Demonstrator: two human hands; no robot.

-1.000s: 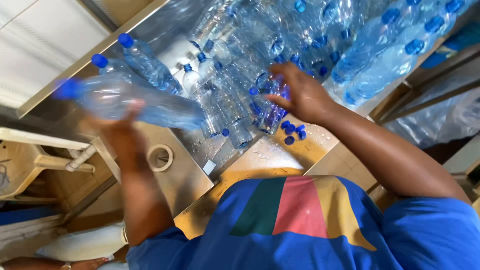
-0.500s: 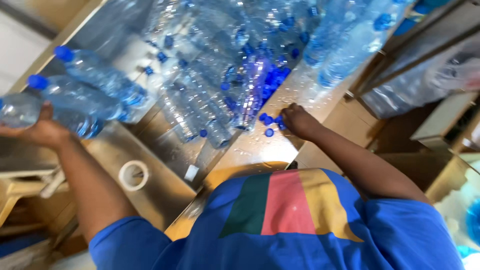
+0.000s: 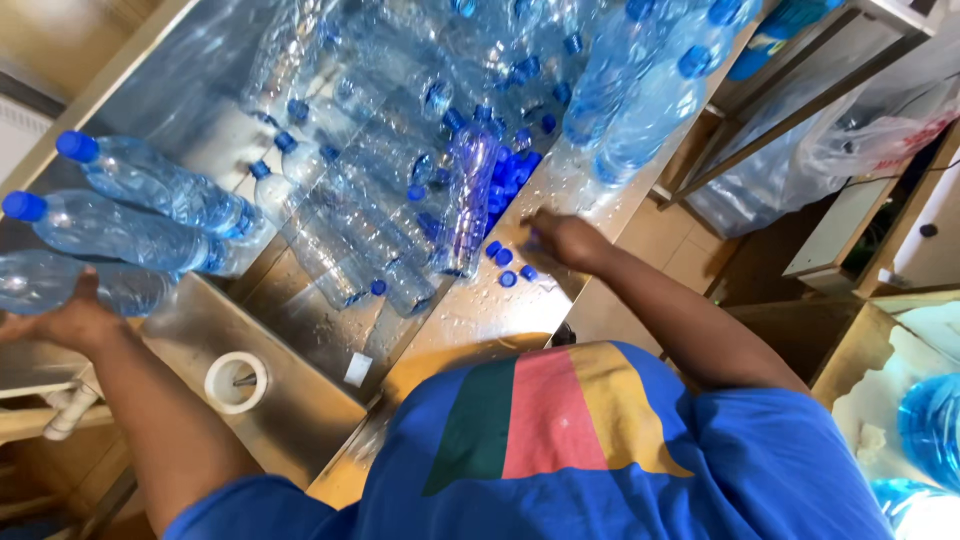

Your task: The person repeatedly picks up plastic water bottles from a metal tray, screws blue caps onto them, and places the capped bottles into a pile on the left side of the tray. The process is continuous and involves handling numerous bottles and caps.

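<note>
My left hand (image 3: 68,322) grips a clear water bottle (image 3: 45,283) lying on its side at the far left. Beside it lie two filled bottles with blue caps (image 3: 150,190), (image 3: 110,232). My right hand (image 3: 562,240) reaches over the wet steel counter (image 3: 480,320), fingertips pinched on a small blue cap (image 3: 530,241). Loose blue caps (image 3: 505,262) are scattered just left of that hand. A pile of clear uncapped and capped bottles (image 3: 400,170) fills the steel basin between my hands.
A white ring-shaped object (image 3: 236,382) sits on the steel surface near my left arm. Upright filled bottles (image 3: 640,100) stand at the counter's far end. Clear plastic bags (image 3: 880,130) and a metal frame (image 3: 800,90) are to the right; a large blue jug (image 3: 930,420) is at lower right.
My left hand has carried its bottle left and down to the two lying bottles. My right hand has left the bottle pile and dropped to the loose caps on the counter.
</note>
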